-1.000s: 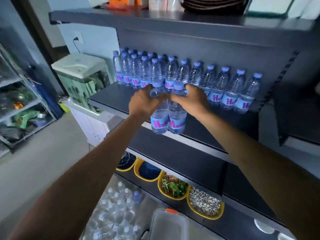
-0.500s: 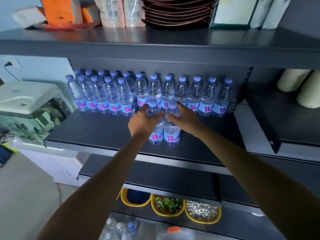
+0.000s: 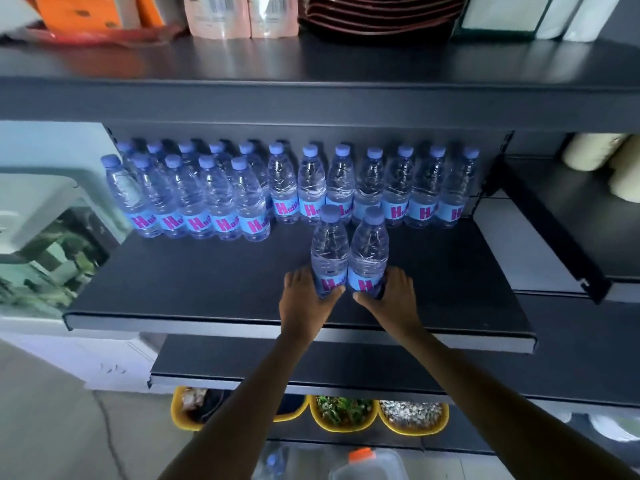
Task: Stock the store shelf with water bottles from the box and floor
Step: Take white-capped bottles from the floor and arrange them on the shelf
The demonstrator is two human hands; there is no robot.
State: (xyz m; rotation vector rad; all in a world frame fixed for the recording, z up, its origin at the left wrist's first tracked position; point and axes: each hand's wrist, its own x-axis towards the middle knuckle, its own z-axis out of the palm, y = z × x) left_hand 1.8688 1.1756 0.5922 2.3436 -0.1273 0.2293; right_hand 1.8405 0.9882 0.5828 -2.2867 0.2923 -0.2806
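Two clear water bottles with blue labels and lilac caps stand upright side by side on the dark shelf (image 3: 194,285). My left hand (image 3: 303,299) grips the base of the left bottle (image 3: 329,252). My right hand (image 3: 394,299) grips the base of the right bottle (image 3: 369,254). Behind them a row of several matching bottles (image 3: 370,188) lines the shelf's back, doubled at the left end (image 3: 187,199). More bottles (image 3: 273,460) lie on the floor below, mostly hidden by my arms.
An upper shelf (image 3: 311,95) overhangs the bottles and carries pouches and stacked plates. Yellow bowls (image 3: 343,415) sit under a lower shelf. A white appliance (image 3: 38,202) stands left; a plastic container with an orange cap (image 3: 367,462) sits on the floor.
Both hands carried the two bottles over the shelf and set them down, sliding from the bottles' shoulders to their bases. The view moved closer to the shelf.
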